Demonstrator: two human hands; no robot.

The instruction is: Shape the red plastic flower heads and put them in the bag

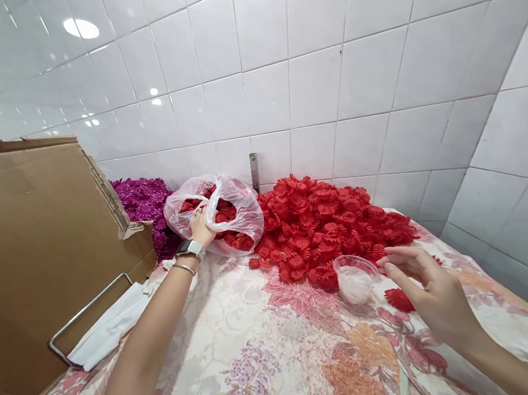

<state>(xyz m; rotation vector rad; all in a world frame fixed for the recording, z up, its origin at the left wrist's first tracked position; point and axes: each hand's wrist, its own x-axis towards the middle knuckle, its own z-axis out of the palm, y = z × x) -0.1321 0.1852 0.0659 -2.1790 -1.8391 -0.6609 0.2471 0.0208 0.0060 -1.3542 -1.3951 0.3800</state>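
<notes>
My left hand (202, 227) reaches out to a clear plastic bag (247, 203) that holds red artificial flowers. Its fingers are closed on the edge of the bag near one handle, and the fingertips are partly hidden. On the right, my right hand (431, 284) hovers above the cloth with thumb and fingers apart and nothing between them. Just left of its fingertips stands a small clear plastic cup (356, 284) with whitish stuff inside. Behind the cup lies a large heap of red artificial flowers (313, 223). One loose red flower (399, 300) rests below my right fingertips.
A big cardboard box (28, 261) stands at the left, with a metal wire frame (86, 312) and white sheets (108, 325) beside it. Purple flowers (145, 206) are piled behind the box. A flowered cloth (253, 319) covers the table against a tiled wall (326, 81).
</notes>
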